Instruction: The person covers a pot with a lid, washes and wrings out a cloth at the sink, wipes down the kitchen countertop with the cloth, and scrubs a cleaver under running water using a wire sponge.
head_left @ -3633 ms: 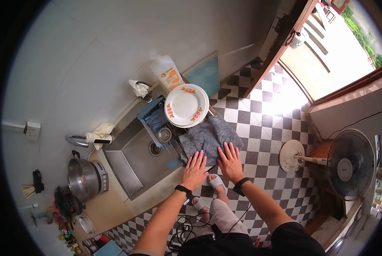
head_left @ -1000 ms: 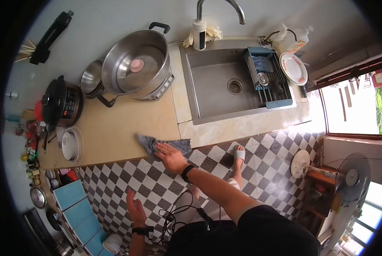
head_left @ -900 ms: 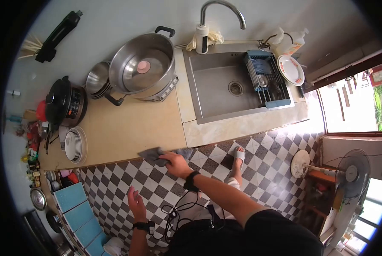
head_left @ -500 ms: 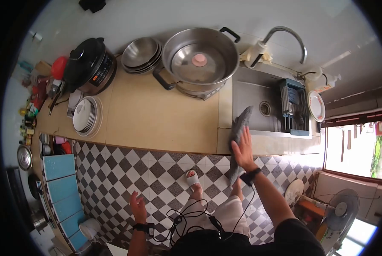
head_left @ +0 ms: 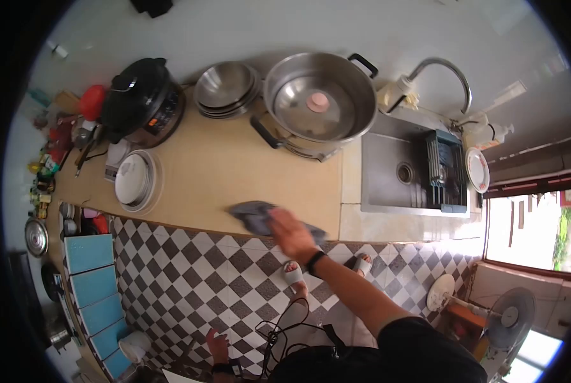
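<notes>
A grey cloth (head_left: 255, 216) lies crumpled along the counter's front edge, left of the sink. My right hand (head_left: 292, 235) presses on it from above with the fingers stretched out, slightly smeared by motion. The cloth spreads out on both sides of the hand, and its right end reaches the edge. Low in the view, my left hand (head_left: 218, 345) hangs over the floor away from the counter. Its fingers are loosely bent and apart, with nothing in them.
A large steel pot (head_left: 320, 96) stands at the back beside stacked metal bowls (head_left: 227, 86). Farther left are a black cooker (head_left: 142, 102) and stacked white plates (head_left: 132, 180). A sink (head_left: 387, 166) with a dish rack (head_left: 445, 169) lies right. Looped black cables (head_left: 276, 338) hang before my body.
My right hand and the cloth have moved left from the sink's front corner onto the wooden counter. The cloth is now spread wider. My left hand has dropped lower and nearer my body.
</notes>
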A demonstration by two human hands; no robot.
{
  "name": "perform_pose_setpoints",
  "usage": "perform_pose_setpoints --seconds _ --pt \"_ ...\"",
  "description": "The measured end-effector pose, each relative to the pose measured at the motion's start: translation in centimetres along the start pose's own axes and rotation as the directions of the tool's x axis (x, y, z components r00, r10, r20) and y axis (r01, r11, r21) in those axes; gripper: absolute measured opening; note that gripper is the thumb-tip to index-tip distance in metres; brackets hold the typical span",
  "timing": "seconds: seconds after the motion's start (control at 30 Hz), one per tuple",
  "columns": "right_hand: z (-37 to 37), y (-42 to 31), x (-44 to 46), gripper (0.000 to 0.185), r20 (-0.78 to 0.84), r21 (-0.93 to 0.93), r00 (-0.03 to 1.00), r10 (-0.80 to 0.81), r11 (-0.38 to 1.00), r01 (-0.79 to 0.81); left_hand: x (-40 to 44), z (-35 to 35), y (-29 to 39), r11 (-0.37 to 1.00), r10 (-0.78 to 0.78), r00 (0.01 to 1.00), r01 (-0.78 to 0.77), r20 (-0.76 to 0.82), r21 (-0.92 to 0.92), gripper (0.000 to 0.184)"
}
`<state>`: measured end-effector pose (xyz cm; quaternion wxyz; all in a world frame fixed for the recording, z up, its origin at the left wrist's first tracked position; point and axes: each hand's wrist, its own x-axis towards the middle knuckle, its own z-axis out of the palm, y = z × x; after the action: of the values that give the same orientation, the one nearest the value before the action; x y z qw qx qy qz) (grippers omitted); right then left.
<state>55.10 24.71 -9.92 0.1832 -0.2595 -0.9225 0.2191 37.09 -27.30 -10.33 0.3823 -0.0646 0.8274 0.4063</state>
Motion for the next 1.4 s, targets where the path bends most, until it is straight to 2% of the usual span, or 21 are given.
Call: perform_pose_setpoints --seconds 0.13,0.17,0.23,0.3,0.33,0.37,0.5,0.57,0.63,0.7,0.77,0.83,0.9,0.97,1.03,1.13,1.17,1.2,1.27,1.33,1.4 --pt "-4.4 7.0 -9.0 0.052 -0.338 -0.221 0.844 0.416 0.837 -0.5 2.3 1.2 0.0 0.997 0.004 0.999 -0.008 0.047 0.071 0.04" --pt "-6.1 5.6 -8.0 0.053 -0.384 -0.249 0.724 0.573 0.69 -0.679 4.9 0.7 -4.2 0.959 0.19 0.982 -0.189 0.018 0.212 0.038" --pt "-6.2 4.1 -6.2 0.056 -0.306 -0.222 0.73 0.612 0.7 -0.679 5.4 1.2 -4.5 0.986 0.127 0.992 -0.128 0.014 0.103 0.039" --pt "-4.5 3.1 -3.8 0.062 -0.071 -0.187 0.925 0.374 0.906 -0.381 4.7 1.9 -3.7 0.981 0.124 0.992 -0.119 -0.02 0.151 0.039" --pt "-4.5 1.8 -1.2 0.069 0.044 -0.13 0.938 0.344 0.933 -0.336 3.7 2.3 -2.5 0.972 0.117 0.993 -0.108 -0.032 0.21 0.038" --pt "-4.2 0.8 2.0 0.072 0.095 -0.137 0.951 0.295 0.95 -0.281 1.5 2.8 2.5 0.97 -0.063 0.998 0.054 0.031 0.236 0.038" --pt "0.4 1.3 15.4 0.067 -0.084 -0.164 0.972 0.218 0.96 -0.229 -2.1 0.5 4.5 0.993 -0.091 0.996 0.091 -0.009 0.08 0.046" --pt "3.0 2.3 21.8 0.064 -0.113 -0.144 0.975 0.193 0.968 -0.208 -4.0 -0.3 8.0 0.968 -0.249 0.968 0.249 -0.037 0.005 0.046" --pt "5.1 2.0 27.4 0.058 -0.097 -0.056 0.991 0.087 0.994 -0.093 -5.7 -0.8 11.3 0.973 -0.197 0.973 0.209 -0.116 0.099 0.046" --pt "8.0 -0.3 31.3 0.051 -0.091 -0.028 0.995 0.034 0.999 -0.036 -4.9 -3.8 8.5 0.895 -0.05 0.993 0.093 -0.107 0.437 0.047" --pt "12.7 -3.2 32.7 0.044 -0.037 -0.002 0.973 -0.227 0.974 0.227 -5.2 -4.0 11.8 0.878 0.033 0.993 0.026 -0.114 0.478 0.046" --pt "15.2 -7.2 29.1 0.043 0.104 0.264 0.934 -0.343 0.915 0.306 -4.5 -3.9 13.7 0.787 0.214 0.977 -0.174 0.003 0.592 0.044" --pt "13.4 -10.1 24.6 0.043 0.139 0.243 0.832 -0.537 0.833 0.497 -3.5 -3.8 16.8 0.805 0.115 0.993 -0.1 0.011 0.585 0.042" --pt "9.9 -9.3 21.2 0.045 0.193 0.197 0.839 -0.509 0.857 0.475 -1.5 -5.1 17.6 0.829 0.002 0.997 -0.044 0.075 0.558 0.042" --pt "7.2 -6.4 17.1 0.046 0.181 0.253 0.948 -0.262 0.944 0.212 1.2 -6.4 17.4 0.803 0.054 0.994 -0.098 0.092 0.588 0.041" --pt "1.4 -0.5 11.0 0.049 -0.028 -0.17 0.992 0.124 0.977 -0.127 6.9 -10.0 12.0 0.884 0.065 0.989 -0.119 0.133 0.452 0.04" --pt "1.5 0.6 9.5 0.052 -0.164 -0.198 0.943 0.288 0.927 -0.318 7.1 -9.8 14.7 0.865 -0.028 0.992 -0.038 0.123 0.5 0.04" --pt "2.2 -0.3 9.5 0.052 -0.169 -0.221 0.94 0.296 0.918 -0.329 7.8 -10.0 16.3 0.837 -0.117 0.987 0.038 0.11 0.546 0.04" --pt "4.1 -1.6 10.3 0.054 -0.373 -0.284 0.78 0.502 0.739 -0.611 9.9 -12.2 14.6 0.839 -0.036 0.981 -0.074 0.192 0.538 0.039" --pt "11.0 -4.4 11.7 0.049 -0.389 -0.265 0.829 0.402 0.813 -0.519 11.8 -15.1 12.6 0.791 0.12 0.953 -0.261 0.279 0.553 0.037" --pt "15.6 -13.3 16.9 0.049 -0.288 -0.22 0.809 0.512 0.787 -0.576 12.0 -18.1 13.6 0.815 0.112 0.957 -0.242 0.266 0.527 0.037"
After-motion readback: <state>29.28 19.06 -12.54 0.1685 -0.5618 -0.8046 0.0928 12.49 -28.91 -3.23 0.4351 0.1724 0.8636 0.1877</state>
